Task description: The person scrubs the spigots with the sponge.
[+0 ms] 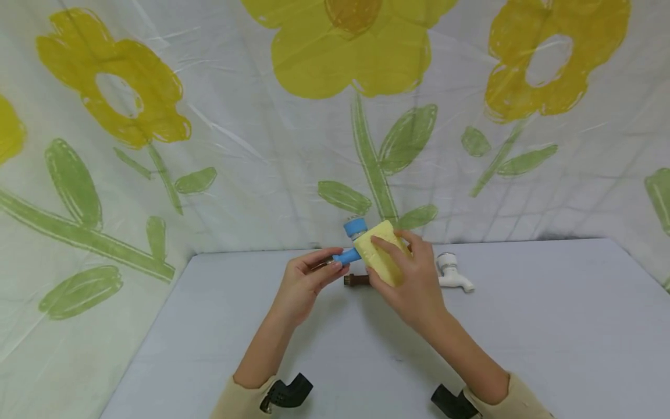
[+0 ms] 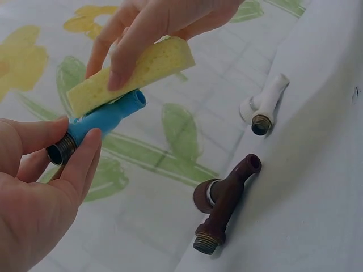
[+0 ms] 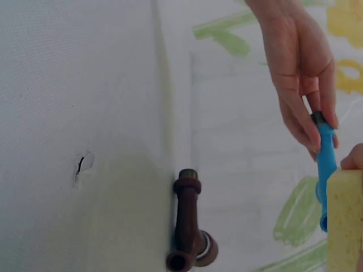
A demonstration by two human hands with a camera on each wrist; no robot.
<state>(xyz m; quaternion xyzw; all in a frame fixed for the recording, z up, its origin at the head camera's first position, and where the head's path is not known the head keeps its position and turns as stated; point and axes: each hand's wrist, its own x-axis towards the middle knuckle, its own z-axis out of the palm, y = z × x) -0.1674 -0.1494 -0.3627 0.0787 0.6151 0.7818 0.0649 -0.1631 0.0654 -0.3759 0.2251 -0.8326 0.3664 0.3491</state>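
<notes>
My left hand [image 1: 306, 282] pinches a blue faucet [image 1: 348, 256] by its threaded end, between thumb and fingers, above the table. The faucet's round blue knob [image 1: 355, 227] points up in the head view. A yellow sponge [image 1: 381, 253] is gripped in my right hand [image 1: 416, 282], with the thumb on one side and fingers on the other. In the left wrist view the sponge [image 2: 136, 73] lies along the blue faucet's body [image 2: 105, 116], against it or very close. Part of the faucet is hidden behind the sponge.
A dark brown faucet [image 2: 227, 201] and a white faucet [image 1: 455, 282] lie on the white table [image 1: 549, 326] behind my hands. Behind the table's back edge hangs a pale sheet [image 1: 251, 145] printed with yellow flowers. A small dark mark [image 3: 82, 163] shows on the table.
</notes>
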